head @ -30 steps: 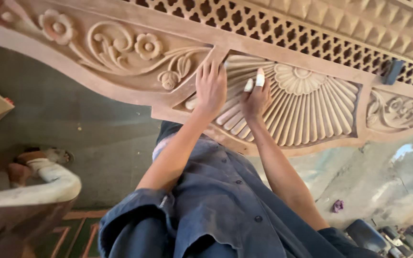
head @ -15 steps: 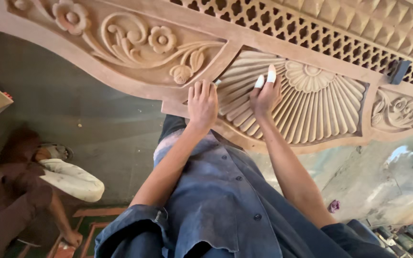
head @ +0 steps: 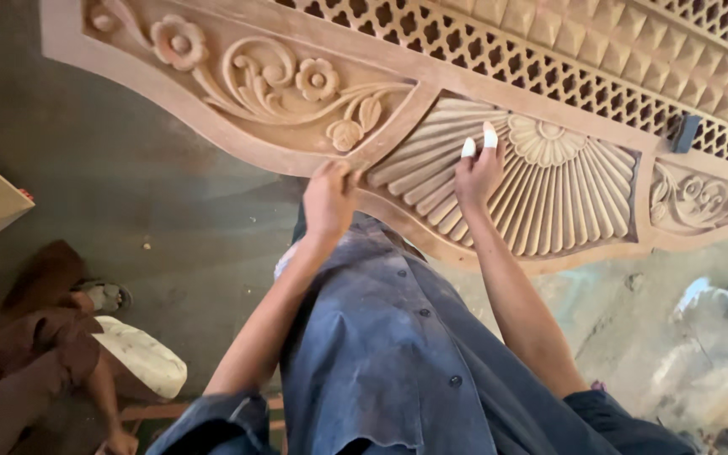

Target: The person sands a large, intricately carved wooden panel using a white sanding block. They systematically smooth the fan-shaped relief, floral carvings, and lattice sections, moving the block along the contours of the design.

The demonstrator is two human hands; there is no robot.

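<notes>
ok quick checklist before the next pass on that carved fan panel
1. Right hand on the fan panel: ok, it rests on the ribs.
2. White finger covers on: ok, two fingertips capped.
3. Left hand steadying the work: ok, it grips the frame edge beside the fan.
4. Tool or abrasive in the right hand: cannot tell.
5. Other person out of the way: ok, crouched low at the left, apart from the panel.

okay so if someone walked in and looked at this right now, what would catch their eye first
Probably the big carved wooden panel across the top, with its fan of ribs in the middle and scrolling flowers to the left. Next, the right hand resting on the ribs with white-wrapped fingertips, and the left hand at the panel's lower edge.
</notes>
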